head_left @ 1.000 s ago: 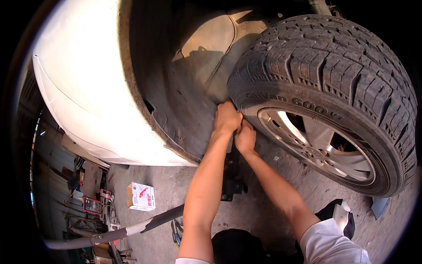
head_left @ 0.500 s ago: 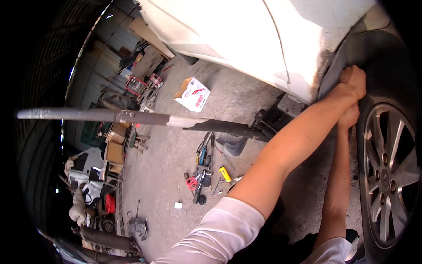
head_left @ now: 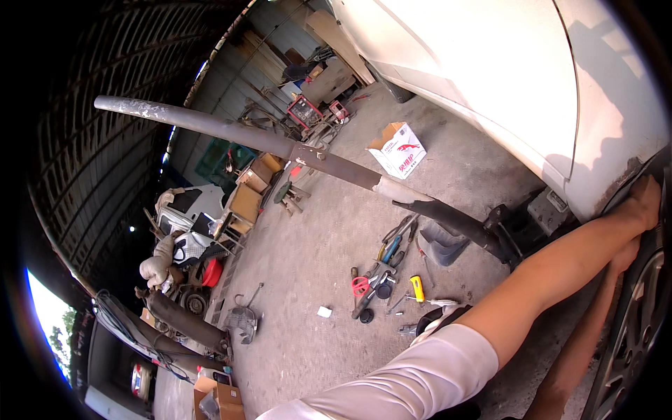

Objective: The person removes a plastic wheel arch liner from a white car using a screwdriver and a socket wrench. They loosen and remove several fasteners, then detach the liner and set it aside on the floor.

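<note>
Our left hand (head_left: 644, 201) and right hand (head_left: 624, 256): right edge, by wheel (head_left: 632, 343); we can't tell whether they're gripping. Box (head_left: 402, 155): upper centre-right.

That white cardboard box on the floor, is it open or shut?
The white box looks open: brown inner cardboard shows at its top. Whether it's empty, I can't tell.

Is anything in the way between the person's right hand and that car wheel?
Nothing visible stands between the right hand and the car wheel; they look close together. The left hand shows above the right, and the long pole is off to the left. Whether they touch is hidden from view.
</note>
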{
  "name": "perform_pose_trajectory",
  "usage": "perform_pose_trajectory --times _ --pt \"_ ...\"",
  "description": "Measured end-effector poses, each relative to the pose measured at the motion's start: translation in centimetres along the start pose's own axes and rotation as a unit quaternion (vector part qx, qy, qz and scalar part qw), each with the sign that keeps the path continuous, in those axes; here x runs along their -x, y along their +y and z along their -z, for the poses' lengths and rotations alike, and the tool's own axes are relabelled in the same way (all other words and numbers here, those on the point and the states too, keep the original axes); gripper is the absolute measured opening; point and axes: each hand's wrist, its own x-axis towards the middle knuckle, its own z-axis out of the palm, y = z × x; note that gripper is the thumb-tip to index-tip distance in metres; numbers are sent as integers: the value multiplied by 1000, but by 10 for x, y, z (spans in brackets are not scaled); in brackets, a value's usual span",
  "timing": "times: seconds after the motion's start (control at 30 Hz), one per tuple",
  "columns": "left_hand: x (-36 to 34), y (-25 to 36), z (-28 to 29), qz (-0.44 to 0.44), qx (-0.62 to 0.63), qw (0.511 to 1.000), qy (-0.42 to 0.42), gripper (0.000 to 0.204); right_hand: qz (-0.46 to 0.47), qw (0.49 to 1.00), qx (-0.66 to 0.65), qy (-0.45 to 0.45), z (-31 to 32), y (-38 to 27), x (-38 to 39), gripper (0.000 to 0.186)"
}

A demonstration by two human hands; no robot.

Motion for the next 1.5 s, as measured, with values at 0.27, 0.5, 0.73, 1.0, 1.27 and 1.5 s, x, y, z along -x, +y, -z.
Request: perform_pose_trajectory --times 0.27,0.5,0.73,1.0,1.27,1.5 --pt "-2 -2 -1 9 29 999 35 27 78 996 34 32 -11 33 7 52" --pt "5 15 -9 -10 43 997 61 27 70 993 68 60 -1 15 12 49" --pt "45 6 35 -33 25 996 76 19 22 996 -36 84 -13 -27 44 48" --pt "69 6 79 -95 -35 994 31 36 -106 954 -240 147 -32 -19 0 46" --pt "77 21 87 -68 -58 996 -16 22 -197 850 -471 131 -2 -63 7 40" --pt "74 8 81 -76 -60 995 7 20 -143 928 -334 86 -29 -40 7 50"
